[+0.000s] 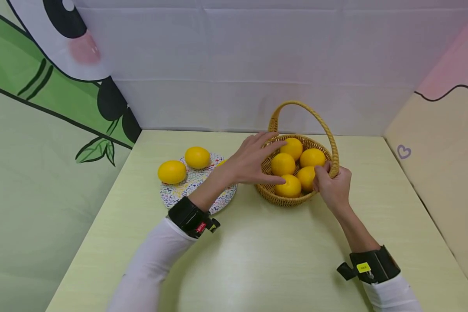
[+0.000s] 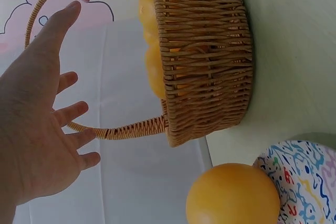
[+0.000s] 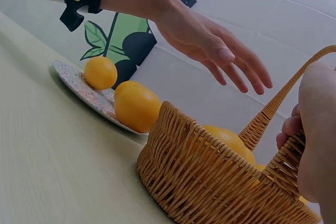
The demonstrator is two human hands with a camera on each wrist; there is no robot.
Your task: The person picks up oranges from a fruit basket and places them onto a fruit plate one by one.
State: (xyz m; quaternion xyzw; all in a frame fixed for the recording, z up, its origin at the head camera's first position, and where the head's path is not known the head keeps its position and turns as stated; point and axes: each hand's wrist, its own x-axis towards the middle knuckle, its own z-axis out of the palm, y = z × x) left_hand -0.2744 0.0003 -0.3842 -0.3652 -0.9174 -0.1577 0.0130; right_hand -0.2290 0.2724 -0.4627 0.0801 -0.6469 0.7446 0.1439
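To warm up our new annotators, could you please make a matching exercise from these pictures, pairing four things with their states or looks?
1. Left hand
2. Right hand
3. Plate
4. Basket

A. Woven, with fruit inside
B. Many-coloured pattern
C. Open, holding nothing
D. Gripping the handle

Pairs: 1-C, 2-D, 3-B, 4-A

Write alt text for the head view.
A person's right hand grips the handle of a basket with five oranges showing; the left hand is spread over its left edge. On a patterned plate to the left, three more oranges show, one barely.
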